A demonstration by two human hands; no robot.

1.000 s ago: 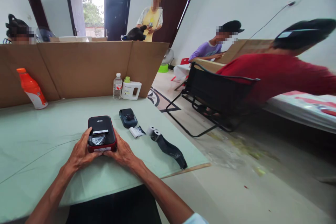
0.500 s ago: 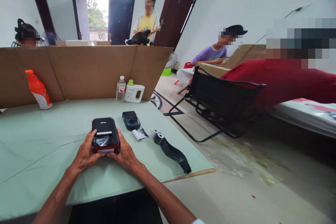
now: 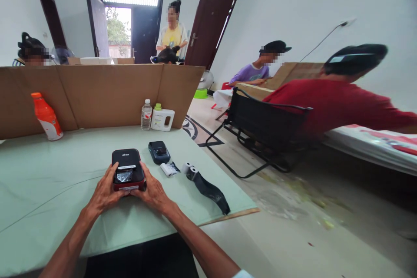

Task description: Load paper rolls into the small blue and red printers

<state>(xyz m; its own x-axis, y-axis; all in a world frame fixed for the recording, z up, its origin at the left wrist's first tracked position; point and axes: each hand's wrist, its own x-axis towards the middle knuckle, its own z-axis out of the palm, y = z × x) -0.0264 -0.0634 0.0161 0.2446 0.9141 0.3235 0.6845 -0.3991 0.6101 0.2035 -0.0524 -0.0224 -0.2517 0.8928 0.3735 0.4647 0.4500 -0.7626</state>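
Observation:
A black-and-red portable printer (image 3: 128, 160) with a clear window and a pale strip on its top rests on the green-covered table. My left hand (image 3: 106, 187) grips its left side, thumb along the near edge. From the other side my right hand (image 3: 152, 187) holds it the same way. Just beyond my right hand lies a smaller dark blue-black printer (image 3: 159, 152). Beside that are a small white roll (image 3: 169, 169) with a black-and-clear wrapper and two white paper rolls (image 3: 189, 169). A long dark strip (image 3: 210, 191) trails from the rolls toward the table edge.
An orange bottle (image 3: 47, 116), a water bottle (image 3: 146, 115) and a white jug (image 3: 162, 119) stand against a cardboard screen (image 3: 107, 95). A black folding chair (image 3: 267, 130) with a person in red is on the right. Other people are behind the screen and farther back.
The view has tilted up and turned slightly right, so the table items appear a little more to the left. Both hands keep hold of the printer in about the same place.

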